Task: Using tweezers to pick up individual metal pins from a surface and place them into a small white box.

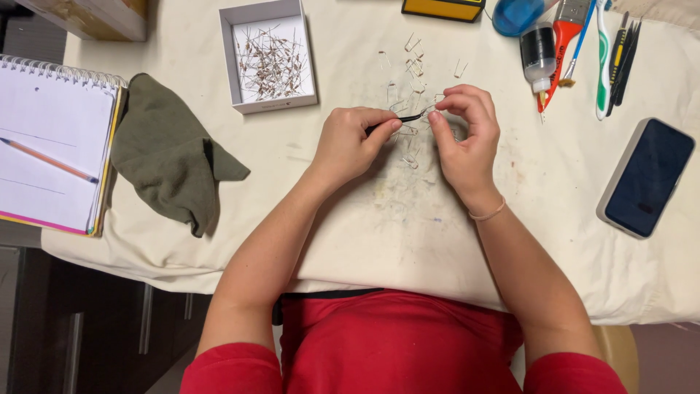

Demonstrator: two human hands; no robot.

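Tweezers [397, 120], thin and black, sit pinched in my left hand [350, 142], tips pointing toward my right hand [467, 135]. Both hands are close together over the middle of the desk [379, 219], which is covered by a stained cream cloth. My left fingers are clamped on the tweezers; my right thumb and forefinger are pinched together at the tweezer tips, on something too small for me to make out. Under and just beyond my hands lie scattered bent wire components [412, 69]. Toward the far edge, left of them, stands a white box [268, 55] holding more thin-legged parts. An olive cloth [171, 153] lies crumpled nearer the left edge, beside a spiral notebook [55, 142] with a pencil [47, 159] resting on it. At the right edge I see a dark phone [645, 179], and in the far right corner a small bottle [538, 55], a red tool [561, 44] and a toothbrush [602, 66]
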